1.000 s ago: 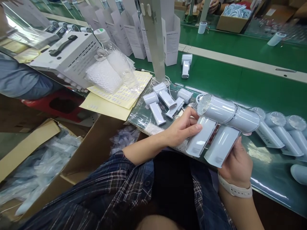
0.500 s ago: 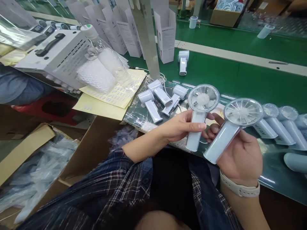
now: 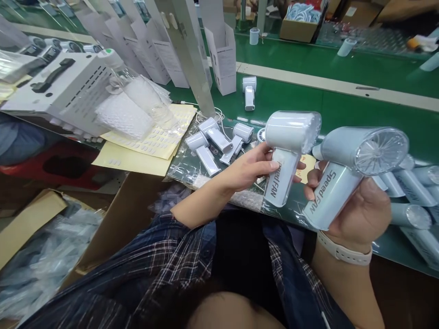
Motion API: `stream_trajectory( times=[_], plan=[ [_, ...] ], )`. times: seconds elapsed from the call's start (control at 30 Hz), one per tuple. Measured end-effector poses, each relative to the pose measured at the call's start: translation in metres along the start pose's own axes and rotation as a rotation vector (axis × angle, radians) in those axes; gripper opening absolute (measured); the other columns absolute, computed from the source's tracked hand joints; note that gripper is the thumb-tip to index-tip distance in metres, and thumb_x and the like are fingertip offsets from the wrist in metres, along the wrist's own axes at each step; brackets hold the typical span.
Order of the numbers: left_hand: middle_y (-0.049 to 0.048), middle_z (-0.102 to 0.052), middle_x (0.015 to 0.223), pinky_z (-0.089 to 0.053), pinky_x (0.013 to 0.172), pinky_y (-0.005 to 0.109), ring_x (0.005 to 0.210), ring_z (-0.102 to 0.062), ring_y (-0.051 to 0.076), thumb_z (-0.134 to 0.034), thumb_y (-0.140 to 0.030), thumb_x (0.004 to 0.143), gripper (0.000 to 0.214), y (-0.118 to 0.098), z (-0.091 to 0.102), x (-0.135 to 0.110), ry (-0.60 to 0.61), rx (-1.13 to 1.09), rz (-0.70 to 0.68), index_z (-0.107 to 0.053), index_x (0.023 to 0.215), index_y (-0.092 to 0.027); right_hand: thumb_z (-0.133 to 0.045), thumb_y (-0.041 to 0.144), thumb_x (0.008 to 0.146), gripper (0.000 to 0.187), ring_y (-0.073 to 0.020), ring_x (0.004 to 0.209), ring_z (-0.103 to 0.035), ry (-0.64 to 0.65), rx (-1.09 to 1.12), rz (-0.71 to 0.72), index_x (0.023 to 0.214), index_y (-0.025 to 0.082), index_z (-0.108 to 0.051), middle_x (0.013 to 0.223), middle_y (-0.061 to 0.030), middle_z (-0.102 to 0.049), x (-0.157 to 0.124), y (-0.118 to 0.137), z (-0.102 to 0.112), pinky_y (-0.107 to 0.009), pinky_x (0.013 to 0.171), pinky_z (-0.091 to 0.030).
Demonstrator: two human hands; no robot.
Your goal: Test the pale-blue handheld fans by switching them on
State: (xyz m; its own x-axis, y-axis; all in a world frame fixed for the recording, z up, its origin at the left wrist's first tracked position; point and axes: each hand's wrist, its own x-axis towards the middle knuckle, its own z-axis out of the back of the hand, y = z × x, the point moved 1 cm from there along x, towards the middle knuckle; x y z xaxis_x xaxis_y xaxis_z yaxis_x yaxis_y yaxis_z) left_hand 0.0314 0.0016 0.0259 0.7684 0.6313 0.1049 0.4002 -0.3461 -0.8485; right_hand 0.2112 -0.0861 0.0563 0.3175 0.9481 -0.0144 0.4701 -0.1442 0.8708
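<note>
My left hand (image 3: 252, 169) is closed around the handle of a pale blue handheld fan (image 3: 286, 130), its thumb on the handle's side. In my right hand (image 3: 360, 214) is a second handheld fan (image 3: 343, 151), tilted, with its clear ribbed front facing right. Both handles show "Speed FAN" lettering. The two fans are side by side above the table edge, apart from each other. Beyond my left hand several similar fans (image 3: 207, 160) lie in a loose group on the green table. More pale blue fans (image 3: 416, 187) lie at the right, partly behind my right hand.
A metal post (image 3: 190, 59) rises from the table. White boxes (image 3: 224, 64) stand behind it, near a lone fan (image 3: 249, 93). To the left are yellow label sheets (image 3: 137, 157), a plastic-wrapped bundle (image 3: 126, 112) and a white machine (image 3: 61, 87). An open carton (image 3: 113, 219) holds plastic bags below.
Both fans have been turned, so their sides and lettering now show instead of their front grilles. My hands keep hold of them. The view has shifted slightly right.
</note>
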Motion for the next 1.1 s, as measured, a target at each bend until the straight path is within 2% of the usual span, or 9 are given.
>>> stream_trajectory(
  times=[0.17, 0.3, 0.43, 0.63, 0.73, 0.8, 0.87, 0.97, 1.1],
  plan=[
    [0.0084, -0.080, 0.105, -0.061, 0.086, 0.037, 0.097, -0.079, 0.024, -0.093, -0.056, 0.075, 0.066, -0.003, 0.003, 0.010, -0.023, 0.058, 0.023, -0.056, 0.117, -0.023, -0.074, 0.046, 0.088, 0.029, -0.0233, 0.082, -0.072, -0.126, 0.078, 0.088, 0.107, 0.024, -0.079, 0.095, -0.0050, -0.076, 0.005, -0.008, 0.007, -0.042, 0.073, -0.064],
    [0.0037, -0.078, 0.093, -0.059, 0.075, 0.030, 0.082, -0.076, 0.018, -0.099, -0.059, 0.063, 0.074, 0.000, 0.008, 0.017, -0.039, 0.047, 0.022, -0.052, 0.108, -0.023, -0.067, 0.039, 0.093, 0.025, -0.0250, 0.082, -0.075, -0.201, 0.032, 0.050, 0.113, 0.028, -0.078, 0.094, -0.0040, -0.079, 0.011, -0.019, 0.011, -0.041, 0.068, -0.064],
    [0.0008, -0.074, 0.091, -0.056, 0.070, 0.025, 0.075, -0.072, 0.012, -0.103, -0.054, 0.059, 0.076, 0.003, 0.015, 0.022, -0.055, 0.016, 0.011, -0.053, 0.106, -0.021, -0.068, 0.039, 0.093, 0.025, -0.0227, 0.075, -0.076, -0.233, 0.016, -0.013, 0.111, 0.024, -0.078, 0.091, -0.0035, -0.080, 0.018, -0.028, 0.014, -0.037, 0.064, -0.064],
    [-0.0012, -0.068, 0.090, -0.050, 0.069, 0.023, 0.069, -0.063, 0.008, -0.101, -0.046, 0.065, 0.067, -0.002, 0.019, 0.020, -0.070, 0.085, 0.002, -0.055, 0.107, -0.021, -0.065, 0.037, 0.095, 0.021, -0.0241, 0.070, -0.076, -0.142, -0.033, 0.036, 0.104, 0.024, -0.078, 0.084, -0.0030, -0.080, 0.027, -0.034, 0.019, -0.044, 0.073, -0.067],
    [0.0032, -0.070, 0.100, -0.051, 0.075, 0.027, 0.081, -0.066, 0.013, -0.097, -0.043, 0.071, 0.060, -0.007, 0.019, 0.020, -0.093, 0.194, -0.022, -0.058, 0.112, -0.022, -0.065, 0.039, 0.093, 0.023, -0.0268, 0.076, -0.077, -0.115, -0.015, 0.079, 0.105, 0.025, -0.079, 0.091, -0.0041, -0.081, 0.025, -0.034, 0.016, -0.050, 0.080, -0.067],
    [0.0064, -0.072, 0.105, -0.054, 0.084, 0.033, 0.092, -0.068, 0.019, -0.094, -0.042, 0.072, 0.056, -0.010, 0.021, 0.021, -0.120, 0.348, -0.071, -0.065, 0.115, -0.020, -0.071, 0.039, 0.090, 0.025, -0.0299, 0.093, -0.078, -0.103, -0.051, 0.131, 0.110, 0.026, -0.078, 0.104, -0.0052, -0.081, 0.022, -0.031, 0.014, -0.053, 0.091, -0.064],
    [0.0099, -0.074, 0.110, -0.054, 0.098, 0.041, 0.105, -0.069, 0.026, -0.092, -0.044, 0.072, 0.054, -0.012, 0.024, 0.023, -0.093, 0.531, -0.150, -0.072, 0.116, -0.019, -0.086, 0.033, 0.078, 0.039, -0.0318, 0.113, -0.074, -0.077, -0.208, 0.239, 0.115, 0.026, -0.076, 0.117, -0.0058, -0.079, 0.018, -0.028, 0.013, -0.054, 0.106, -0.058],
    [0.0127, -0.075, 0.129, -0.045, 0.120, 0.050, 0.129, -0.065, 0.034, -0.086, -0.049, 0.079, 0.047, -0.014, 0.030, 0.026, 0.034, 0.727, -0.307, -0.080, 0.119, -0.024, -0.096, 0.017, 0.063, 0.064, -0.0323, 0.127, -0.068, 0.099, -0.412, 0.424, 0.121, 0.030, -0.071, 0.123, -0.0040, -0.077, 0.015, -0.022, 0.013, -0.058, 0.122, -0.045],
    [0.0076, -0.065, 0.152, -0.028, 0.132, 0.059, 0.159, -0.041, 0.033, -0.073, -0.046, 0.096, 0.027, -0.018, 0.035, 0.024, 0.082, 0.946, -0.527, -0.082, 0.120, -0.036, -0.086, 0.021, 0.076, 0.052, -0.0346, 0.138, -0.062, 0.346, -0.464, 0.569, 0.124, 0.034, -0.068, 0.131, -0.0030, -0.077, 0.017, -0.019, 0.013, -0.067, 0.127, -0.033]
  ],
)
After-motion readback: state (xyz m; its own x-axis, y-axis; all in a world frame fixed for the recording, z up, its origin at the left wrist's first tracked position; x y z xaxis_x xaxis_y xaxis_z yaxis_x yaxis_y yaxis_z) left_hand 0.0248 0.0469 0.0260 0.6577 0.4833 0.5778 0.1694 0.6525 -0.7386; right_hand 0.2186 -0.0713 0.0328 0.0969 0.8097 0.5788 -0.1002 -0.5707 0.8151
